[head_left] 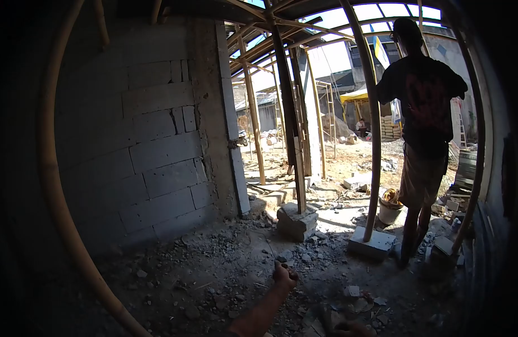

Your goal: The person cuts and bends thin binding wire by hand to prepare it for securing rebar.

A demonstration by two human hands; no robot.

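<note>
My left hand [284, 275] reaches out low over the rubble-strewn floor [236, 269], its forearm rising from the bottom edge. The fingers are curled closed, and whatever they may hold is too small and dark to make out. Just beyond the fist lie grey stone pieces [285, 256]. Down at the bottom edge, my right hand [349, 326] shows only as a dim, blurred shape in shadow. Its fingers and anything in them cannot be made out. Pale broken fragments [353, 291] lie on the ground near it.
Bamboo poles [373, 129] stand around, some footed on concrete blocks [371, 242]. A person [422, 101] in dark clothes stands at the right, facing away, beside a bucket [390, 210]. A block wall [163, 163] rises on the left. Sunlit ground and more scaffolding lie outside.
</note>
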